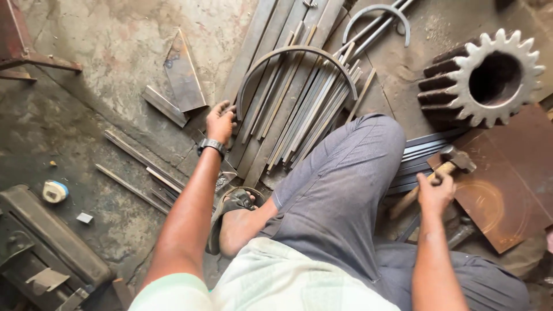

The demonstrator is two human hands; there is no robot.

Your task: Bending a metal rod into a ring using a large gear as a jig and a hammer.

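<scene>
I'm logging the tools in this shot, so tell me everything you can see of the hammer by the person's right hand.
The hammer has a dark, worn metal head and a pale wooden handle. It lies tilted, head up and to the right, over the edge of a rusty brown steel plate. The right hand grips the handle just below the head, fingers wrapped around it; the lower handle runs down-left past the hand toward the grey trouser leg. The head's exact shape is hard to tell.
</scene>
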